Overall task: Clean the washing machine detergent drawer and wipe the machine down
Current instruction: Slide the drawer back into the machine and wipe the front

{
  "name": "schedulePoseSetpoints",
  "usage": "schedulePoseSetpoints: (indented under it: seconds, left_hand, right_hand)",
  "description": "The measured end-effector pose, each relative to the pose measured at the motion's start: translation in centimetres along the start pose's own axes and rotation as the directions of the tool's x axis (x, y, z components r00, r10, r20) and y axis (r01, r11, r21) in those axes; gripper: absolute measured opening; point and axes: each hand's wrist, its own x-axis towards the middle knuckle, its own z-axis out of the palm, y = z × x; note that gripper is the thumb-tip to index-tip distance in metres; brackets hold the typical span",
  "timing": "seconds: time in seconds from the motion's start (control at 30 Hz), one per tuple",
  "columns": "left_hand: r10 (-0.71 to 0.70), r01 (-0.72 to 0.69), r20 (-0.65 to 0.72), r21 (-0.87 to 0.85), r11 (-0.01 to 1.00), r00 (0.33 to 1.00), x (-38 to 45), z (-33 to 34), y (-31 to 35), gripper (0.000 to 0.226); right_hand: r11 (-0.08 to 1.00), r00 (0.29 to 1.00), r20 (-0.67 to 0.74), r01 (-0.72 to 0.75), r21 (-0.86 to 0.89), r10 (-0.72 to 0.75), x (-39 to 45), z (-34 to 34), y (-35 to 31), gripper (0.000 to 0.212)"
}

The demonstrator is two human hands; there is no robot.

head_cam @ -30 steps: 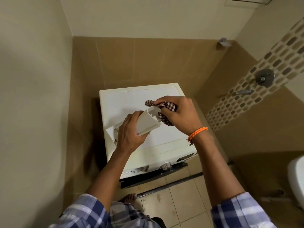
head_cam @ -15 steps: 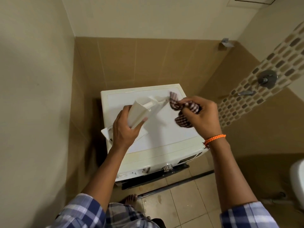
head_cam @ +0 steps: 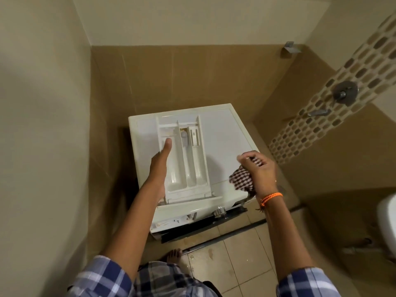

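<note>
The white detergent drawer lies open side up on top of the white washing machine, its compartments showing and its front panel toward me. My left hand holds the drawer's left side, the thumb reaching into the left compartment and the fingers hidden under the drawer. Off to the right, my right hand grips a bunched brown-and-white checked cloth above the machine's right front corner, clear of the drawer.
The machine stands in a corner, with a plain wall close on the left and brown tiles behind. A shower valve and spout are on the right wall. A white fixture sits at the right edge. My bare foot is on the tiled floor.
My left hand has turned the drawer from tilted in the air to flat on the machine top, open side up. My right hand has drawn the cloth away to the right.
</note>
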Motion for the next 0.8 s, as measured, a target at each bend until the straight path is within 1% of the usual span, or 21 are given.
schedulePoseSetpoints:
  seconds: [0.03,0.1,0.17,0.23,0.3,0.4,0.47,0.5,0.53,0.6,0.63,0.67,0.7,0.73,0.77,0.8]
  left_hand:
    - [-0.036,0.036,0.010,-0.021,0.999,0.999,-0.2,-0.2,-0.5,0.098]
    - [-0.101,0.101,0.065,-0.008,0.995,0.993,-1.2,-0.2,-1.9,0.102]
    - [-0.155,0.154,0.084,0.022,0.988,0.984,-2.8,0.0,-3.6,0.103]
    - [-0.201,0.199,0.081,0.037,0.979,0.976,-4.0,0.1,-5.7,0.106]
    - [-0.242,0.238,0.059,0.063,0.969,0.969,-5.6,0.2,-7.9,0.108]
    - [-0.280,0.282,-0.040,0.054,0.958,0.959,-7.9,-0.1,-11.4,0.104]
    - [-0.282,0.287,-0.076,0.067,0.956,0.956,-9.2,-0.4,-13.9,0.104]
    - [-0.283,0.290,-0.089,0.071,0.954,0.955,-9.6,-0.6,-15.3,0.102]
    - [-0.273,0.282,-0.114,0.074,0.956,0.955,-10.2,-0.7,-16.3,0.096]
    - [-0.240,0.249,-0.165,0.037,0.968,0.957,-11.1,-1.1,-18.5,0.081]
    - [-0.242,0.251,-0.194,0.021,0.968,0.951,-11.4,-1.4,-19.8,0.080]
    - [-0.247,0.257,-0.212,0.019,0.966,0.946,-11.7,-1.7,-20.9,0.080]
    - [-0.251,0.269,-0.233,0.046,0.962,0.939,-11.8,-2.2,-22.1,0.076]
    - [-0.255,0.286,-0.266,0.084,0.955,0.930,-12.0,-2.7,-23.2,0.069]
    - [-0.256,0.303,-0.308,0.115,0.946,0.916,-12.1,-3.2,-24.4,0.067]
    - [-0.270,0.332,-0.338,0.140,0.933,0.902,-12.2,-3.8,-25.5,0.071]
  right_hand:
    - [0.994,0.999,0.041,0.025,-0.106,-0.020,-0.6,0.0,0.8,0.005]
    - [0.965,0.987,0.160,0.043,-0.258,-0.001,-1.8,0.0,2.4,0.025]
    - [0.949,0.967,0.253,0.075,-0.307,0.006,-3.3,0.1,3.7,0.043]
    - [0.953,0.955,0.296,0.088,-0.289,0.001,-4.7,0.4,4.7,0.054]
    - [0.946,0.952,0.307,0.111,-0.305,-0.012,-6.5,0.2,5.8,0.056]
    - [0.883,0.958,0.282,0.175,-0.436,-0.050,-9.3,-0.5,8.0,0.045]
    - [0.853,0.950,0.306,0.210,-0.479,-0.062,-11.1,-0.8,9.6,0.043]
    - [0.805,0.938,0.335,0.269,-0.529,-0.093,-12.0,-0.7,10.3,0.045]
    - [0.718,0.920,0.371,0.342,-0.606,-0.126,-12.8,-0.5,11.0,0.047]
    - [0.474,0.888,0.431,0.452,-0.756,-0.160,-14.3,0.1,12.7,0.052]
    - [0.363,0.882,0.441,0.469,-0.805,-0.164,-15.0,0.6,13.7,0.055]
    - [0.287,0.880,0.448,0.475,-0.832,-0.161,-15.6,1.1,14.7,0.058]
    - [0.231,0.875,0.460,0.484,-0.844,-0.149,-16.1,1.7,15.4,0.060]
    - [0.190,0.868,0.473,0.495,-0.848,-0.151,-16.6,2.1,16.4,0.061]
    - [0.158,0.855,0.490,0.514,-0.843,-0.170,-17.0,2.4,17.2,0.059]
    - [0.141,0.842,0.509,0.534,-0.834,-0.178,-17.3,2.7,18.0,0.055]
